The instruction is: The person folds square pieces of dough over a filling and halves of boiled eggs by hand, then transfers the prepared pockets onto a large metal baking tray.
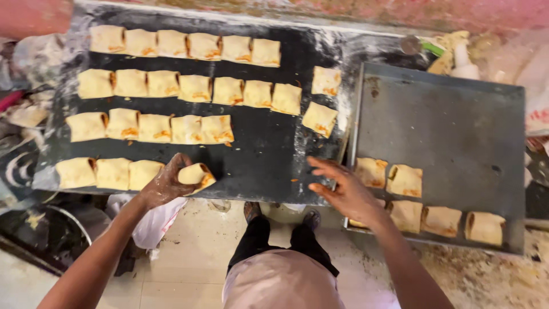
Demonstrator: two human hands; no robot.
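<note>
My left hand (163,186) grips a folded pastry roll (196,175) with orange filling at the front edge of a dark floured work slab (269,154). Several rows of the same pale folded pastries (171,86) lie across the slab. My right hand (343,189) hovers with fingers spread and holds nothing, between the slab's right edge and a grey metal tray (452,126). Several pastries (405,180) sit along the tray's near side, the nearest just right of my right hand.
A plastic bag (151,223) hangs below the slab by my left arm. A white squeeze bottle (464,63) and a round cutter wheel with a green handle (414,44) lie behind the tray. Dough scraps (26,114) and clutter sit at the left. Tiled floor lies below.
</note>
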